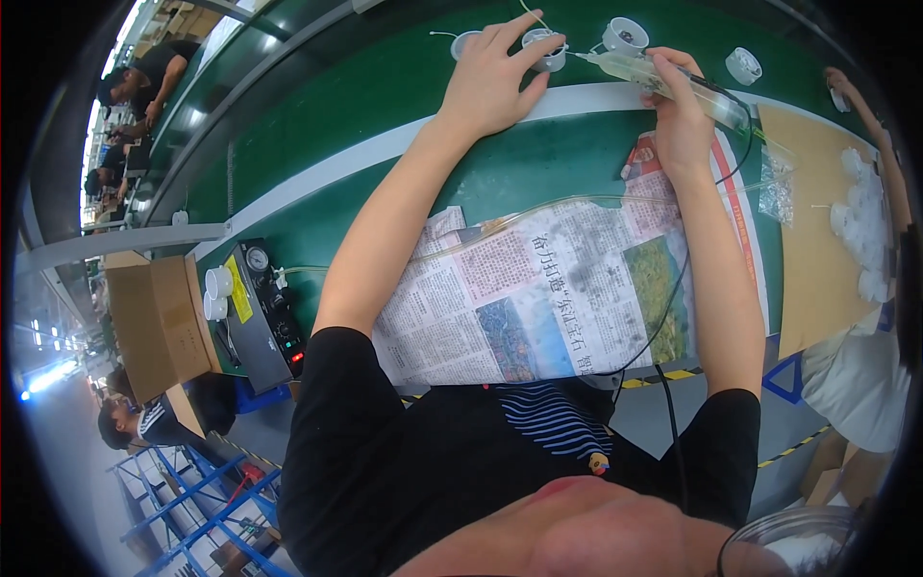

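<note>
Steadying a white round housing (551,63) for a syringe (625,67)

Newspaper (596,288) covers the near part of the green bench (529,159). Beyond it, the right hand (682,115) wraps the syringe barrel; the left hand (495,82) is spread around the housing, its tightness unclear. The needle meets the housing's right side. This looks like dispensing; the next move calls for a steady tip. Just right stands another open housing (626,36).
</note>
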`<state>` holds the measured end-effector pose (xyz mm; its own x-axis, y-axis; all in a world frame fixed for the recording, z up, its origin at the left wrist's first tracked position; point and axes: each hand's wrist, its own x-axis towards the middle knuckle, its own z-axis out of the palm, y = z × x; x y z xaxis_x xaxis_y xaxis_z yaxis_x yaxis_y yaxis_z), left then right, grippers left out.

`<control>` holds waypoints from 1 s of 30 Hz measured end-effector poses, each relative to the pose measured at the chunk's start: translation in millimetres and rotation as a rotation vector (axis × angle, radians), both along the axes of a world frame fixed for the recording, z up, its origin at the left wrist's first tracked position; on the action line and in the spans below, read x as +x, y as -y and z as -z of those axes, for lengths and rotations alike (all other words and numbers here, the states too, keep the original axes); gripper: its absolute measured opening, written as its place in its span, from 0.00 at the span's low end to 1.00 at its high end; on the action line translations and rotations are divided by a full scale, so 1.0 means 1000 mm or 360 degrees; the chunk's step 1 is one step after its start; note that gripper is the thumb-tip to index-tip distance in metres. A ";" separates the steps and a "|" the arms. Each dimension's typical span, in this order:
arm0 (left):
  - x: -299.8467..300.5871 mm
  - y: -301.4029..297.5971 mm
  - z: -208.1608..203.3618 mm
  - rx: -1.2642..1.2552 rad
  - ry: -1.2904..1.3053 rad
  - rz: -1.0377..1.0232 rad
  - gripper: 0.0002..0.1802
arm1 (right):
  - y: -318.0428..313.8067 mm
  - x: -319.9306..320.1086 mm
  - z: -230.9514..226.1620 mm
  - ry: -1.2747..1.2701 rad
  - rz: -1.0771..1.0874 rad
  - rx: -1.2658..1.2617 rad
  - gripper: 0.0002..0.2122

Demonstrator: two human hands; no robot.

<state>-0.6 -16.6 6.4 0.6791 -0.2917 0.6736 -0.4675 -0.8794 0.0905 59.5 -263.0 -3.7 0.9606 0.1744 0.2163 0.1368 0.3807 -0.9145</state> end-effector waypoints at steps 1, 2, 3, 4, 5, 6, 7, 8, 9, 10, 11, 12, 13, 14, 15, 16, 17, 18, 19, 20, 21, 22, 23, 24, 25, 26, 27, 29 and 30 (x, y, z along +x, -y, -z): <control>-0.001 0.000 0.001 0.0077 -0.0003 -0.0098 0.27 | -0.001 0.000 0.000 0.0003 -0.0001 -0.0010 0.10; -0.002 0.000 0.001 0.0154 -0.0007 -0.0197 0.27 | -0.001 0.000 -0.001 0.0006 -0.0003 -0.0020 0.10; -0.002 -0.001 0.002 0.0153 -0.0007 -0.0198 0.27 | -0.002 -0.001 -0.001 0.0009 -0.0005 -0.0029 0.10; -0.002 -0.003 0.005 0.0117 -0.0035 -0.0193 0.27 | -0.002 -0.002 -0.001 0.0009 -0.0006 -0.0030 0.10; -0.001 -0.005 0.006 0.0082 -0.0062 -0.0187 0.28 | -0.002 -0.004 -0.002 0.0019 -0.0007 -0.0062 0.10; -0.001 -0.004 0.004 0.0047 -0.0088 -0.0179 0.28 | -0.001 -0.005 -0.002 0.0030 -0.0004 -0.0094 0.10; -0.001 -0.003 0.002 0.0047 -0.0086 -0.0176 0.28 | -0.001 -0.005 -0.002 0.0042 -0.0001 -0.0127 0.11; -0.002 -0.001 0.001 -0.0077 -0.0163 -0.0156 0.28 | -0.001 -0.005 -0.003 0.0044 0.0003 -0.0127 0.11; -0.002 0.000 -0.001 -0.0200 -0.0240 -0.0135 0.28 | -0.001 -0.005 -0.003 0.0050 -0.0007 -0.0120 0.11; -0.003 0.002 -0.002 -0.0323 -0.0318 -0.0113 0.28 | -0.001 -0.004 -0.003 0.0057 -0.0016 -0.0113 0.11; -0.005 0.002 -0.003 -0.0321 -0.0316 -0.0111 0.28 | -0.001 -0.004 -0.003 0.0063 -0.0027 -0.0104 0.11; -0.006 0.003 -0.004 -0.0464 -0.0326 -0.0074 0.28 | -0.001 -0.004 -0.003 0.0065 -0.0025 -0.0103 0.11; -0.007 0.003 -0.004 -0.0607 -0.0337 -0.0037 0.28 | -0.001 -0.003 -0.003 0.0056 -0.0044 -0.0092 0.11; -0.008 0.003 -0.004 -0.0750 -0.0347 0.0002 0.29 | 0.000 -0.003 -0.002 0.0046 -0.0064 -0.0082 0.10; -0.006 0.002 -0.002 -0.0750 -0.0347 0.0005 0.29 | 0.000 -0.003 -0.002 0.0036 -0.0083 -0.0072 0.10; -0.004 0.000 -0.001 -0.0674 -0.0399 -0.0022 0.30 | 0.000 -0.003 -0.002 0.0037 -0.0083 -0.0071 0.10; -0.003 -0.002 -0.001 -0.0598 -0.0451 -0.0049 0.31 | 0.000 -0.004 -0.002 0.0035 -0.0088 -0.0097 0.10; -0.002 -0.004 0.000 -0.0522 -0.0503 -0.0076 0.33 | -0.001 -0.005 -0.003 0.0034 -0.0093 -0.0123 0.11; -0.001 -0.007 0.001 -0.0523 -0.0502 -0.0076 0.33 | -0.001 -0.006 -0.003 0.0032 -0.0098 -0.0149 0.11; 0.000 -0.009 0.002 -0.0509 -0.0490 -0.0065 0.33 | -0.001 -0.006 -0.003 0.0032 -0.0098 -0.0150 0.11; -0.001 -0.010 -0.001 -0.0494 -0.0478 -0.0053 0.33 | -0.001 -0.005 -0.003 0.0036 -0.0093 -0.0157 0.11; -0.001 -0.010 -0.003 -0.0479 -0.0467 -0.0042 0.33 | -0.001 -0.005 -0.003 0.0040 -0.0089 -0.0165 0.11; 0.000 -0.012 -0.002 -0.0480 -0.0468 -0.0042 0.33 | -0.001 -0.005 -0.003 0.0044 -0.0084 -0.0172 0.11; 0.002 -0.014 0.000 -0.0562 -0.0526 0.0040 0.32 | -0.001 -0.005 -0.004 0.0043 -0.0084 -0.0173 0.11; 0.004 -0.015 0.002 -0.0645 -0.0583 0.0122 0.31 | -0.001 -0.005 -0.005 0.0048 -0.0095 -0.0200 0.12; 0.005 -0.014 0.000 -0.0726 -0.0640 0.0205 0.30 | -0.002 -0.006 -0.007 0.0052 -0.0106 -0.0224 0.12; 0.004 -0.014 -0.001 -0.0726 -0.0641 0.0204 0.30 | -0.003 -0.008 -0.010 0.0056 -0.0118 -0.0249 0.12; 0.001 -0.013 -0.003 -0.0820 -0.0723 0.0250 0.27 | -0.004 -0.014 -0.014 0.0107 -0.0106 -0.0388 0.13; 0.000 -0.012 -0.004 -0.0868 -0.0763 0.0271 0.26 | -0.005 -0.018 -0.017 0.0159 -0.0095 -0.0527 0.14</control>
<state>-1.0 -4.5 10.5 0.9100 -0.1284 0.3942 -0.3929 -0.5703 0.7214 41.3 -257.6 13.6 0.9236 0.3059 0.2312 0.2184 0.0760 -0.9729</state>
